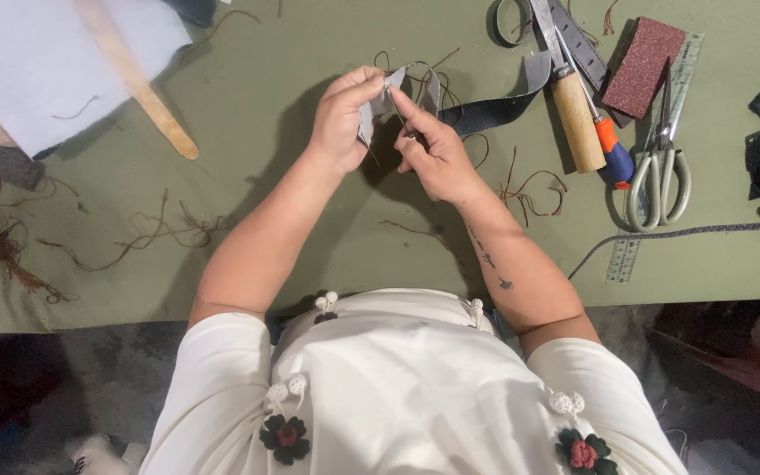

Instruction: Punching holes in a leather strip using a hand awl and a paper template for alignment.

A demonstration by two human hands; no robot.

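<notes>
Hand-stitching a small grey piece above the green worktop point(310, 53).

The left hand point(340, 119) has its grip pinched on a small grey leather piece point(376, 110), held up just over the worktop, while the right hand point(433, 154) has its grip closed on a thin needle point(396, 104) at the piece's edge. This looks like the stitching step; the next pass seems to call for a steady pinch and a clean pull of the brown thread point(428, 79) that loops behind. The piece is pale grey, thin and folded, and a dark strap point(499, 105) trails from it to the right. Scissors point(659, 171), a wooden-handled tool point(576, 119) and a sanding block point(644, 66) lie well apart to the right.
</notes>
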